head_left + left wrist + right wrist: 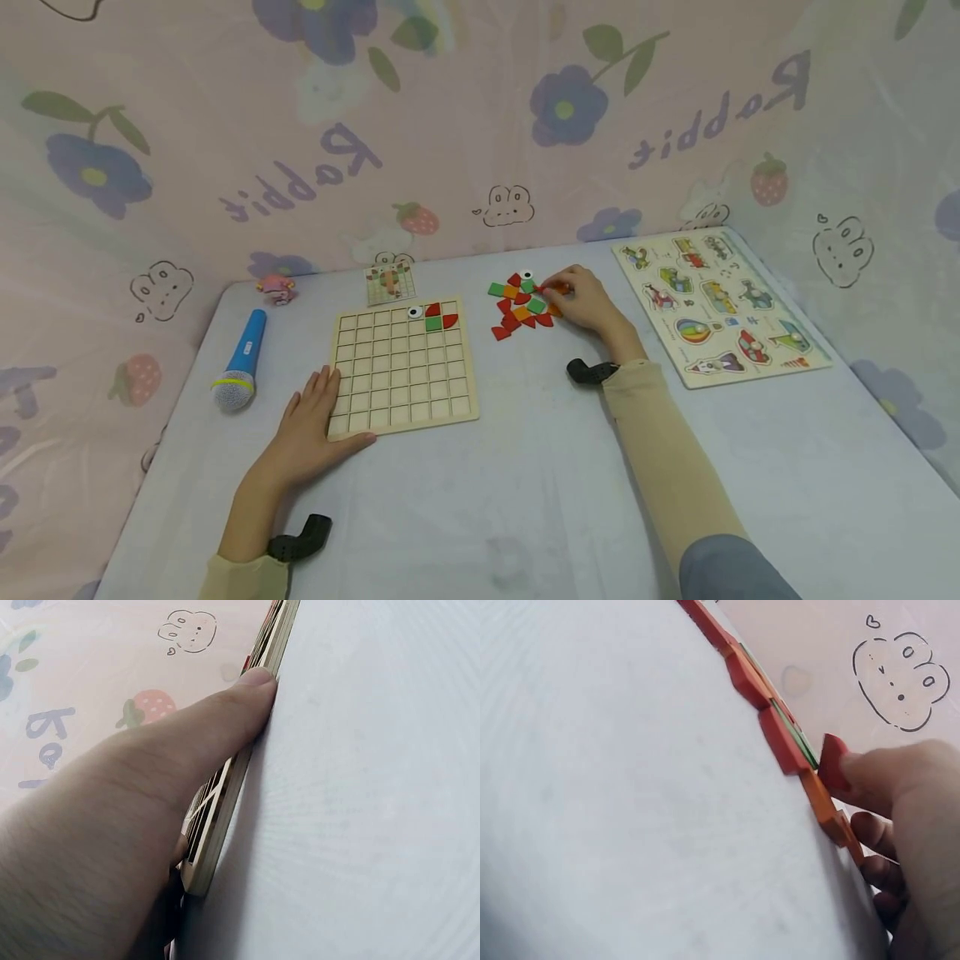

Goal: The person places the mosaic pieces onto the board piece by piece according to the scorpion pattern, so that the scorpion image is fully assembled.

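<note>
A wooden grid board (405,367) lies on the table; in its top right part sit a white eye piece (415,312), a green square (434,324) and two red curved pieces (450,321). My left hand (303,429) rests at the board's lower left corner, fingers straight along the left side and the thumb (232,705) against the near edge. Right of the board is a loose pile of red, green and orange pieces (521,314). Over the pile's right side, my right hand (588,308) pinches a red piece (832,761) between thumb and fingers.
A pattern card (390,283) lies behind the board. At the left are a blue toy microphone (246,350) and a small pink figure (277,288). A picture puzzle board (720,308) lies at the right. Printed cloth (465,125) hangs along the table's back edge.
</note>
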A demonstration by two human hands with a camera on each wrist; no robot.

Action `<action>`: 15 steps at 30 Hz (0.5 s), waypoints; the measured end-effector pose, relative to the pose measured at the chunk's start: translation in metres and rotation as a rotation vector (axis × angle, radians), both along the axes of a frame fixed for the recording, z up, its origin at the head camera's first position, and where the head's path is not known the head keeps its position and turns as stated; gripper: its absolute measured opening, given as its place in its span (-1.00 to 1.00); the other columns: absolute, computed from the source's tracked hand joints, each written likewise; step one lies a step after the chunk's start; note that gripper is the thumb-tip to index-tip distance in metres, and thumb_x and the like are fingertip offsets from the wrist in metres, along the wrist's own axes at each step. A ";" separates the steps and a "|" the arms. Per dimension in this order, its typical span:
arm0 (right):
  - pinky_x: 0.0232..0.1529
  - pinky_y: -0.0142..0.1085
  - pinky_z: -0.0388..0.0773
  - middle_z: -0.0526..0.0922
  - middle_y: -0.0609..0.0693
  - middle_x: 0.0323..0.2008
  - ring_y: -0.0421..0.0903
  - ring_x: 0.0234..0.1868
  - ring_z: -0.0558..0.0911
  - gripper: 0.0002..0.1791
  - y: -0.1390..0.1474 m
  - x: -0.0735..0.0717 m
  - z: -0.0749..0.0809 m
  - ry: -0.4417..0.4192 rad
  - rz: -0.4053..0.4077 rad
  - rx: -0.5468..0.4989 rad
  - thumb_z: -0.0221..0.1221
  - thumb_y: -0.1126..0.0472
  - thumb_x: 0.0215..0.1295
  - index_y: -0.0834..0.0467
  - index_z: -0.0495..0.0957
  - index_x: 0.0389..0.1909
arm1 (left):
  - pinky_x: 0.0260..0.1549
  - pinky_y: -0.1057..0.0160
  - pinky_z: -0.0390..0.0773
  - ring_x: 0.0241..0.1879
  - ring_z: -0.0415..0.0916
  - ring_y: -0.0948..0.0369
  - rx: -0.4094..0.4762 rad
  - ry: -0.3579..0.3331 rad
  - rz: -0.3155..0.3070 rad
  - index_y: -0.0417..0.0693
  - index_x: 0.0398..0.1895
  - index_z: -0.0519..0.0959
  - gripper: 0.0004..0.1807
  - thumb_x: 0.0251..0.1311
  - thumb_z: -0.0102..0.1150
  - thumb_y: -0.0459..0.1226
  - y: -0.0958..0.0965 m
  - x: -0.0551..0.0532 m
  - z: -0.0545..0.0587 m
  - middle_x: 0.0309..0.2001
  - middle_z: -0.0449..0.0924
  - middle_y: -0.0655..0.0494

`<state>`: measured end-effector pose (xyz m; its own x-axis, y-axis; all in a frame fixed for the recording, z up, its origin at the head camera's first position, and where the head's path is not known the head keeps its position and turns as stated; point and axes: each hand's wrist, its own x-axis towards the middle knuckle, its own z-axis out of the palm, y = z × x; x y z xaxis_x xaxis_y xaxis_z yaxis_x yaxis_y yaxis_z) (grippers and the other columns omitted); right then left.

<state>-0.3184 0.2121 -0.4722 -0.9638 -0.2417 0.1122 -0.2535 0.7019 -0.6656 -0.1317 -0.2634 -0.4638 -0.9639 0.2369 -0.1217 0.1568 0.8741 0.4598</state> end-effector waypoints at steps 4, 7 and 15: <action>0.26 0.11 0.44 0.57 0.28 0.14 0.20 0.14 0.52 -0.64 0.000 -0.002 -0.002 0.017 -0.029 -0.021 0.07 0.16 0.64 0.34 0.67 0.13 | 0.59 -0.37 -0.28 0.70 -0.37 -0.25 -0.003 -0.003 -0.001 -0.24 0.73 -0.23 0.38 0.21 0.33 0.36 0.000 0.000 0.000 0.72 -0.31 -0.28; 0.22 0.09 0.45 0.57 0.28 0.12 0.19 0.09 0.52 -0.66 0.000 -0.003 -0.003 0.020 -0.045 -0.027 0.11 0.15 0.62 0.32 0.66 0.12 | 0.59 -0.38 -0.27 0.70 -0.37 -0.26 -0.004 -0.006 -0.001 -0.24 0.73 -0.22 0.38 0.21 0.32 0.36 0.001 0.000 0.000 0.72 -0.31 -0.28; 0.28 0.09 0.45 0.56 0.22 0.10 0.18 0.14 0.52 -0.60 0.000 -0.003 -0.004 0.017 -0.033 0.006 0.34 0.05 0.46 0.22 0.68 0.15 | 0.59 -0.37 -0.27 0.70 -0.36 -0.26 -0.002 0.002 -0.002 -0.24 0.73 -0.21 0.38 0.21 0.33 0.36 0.000 0.000 -0.001 0.72 -0.30 -0.28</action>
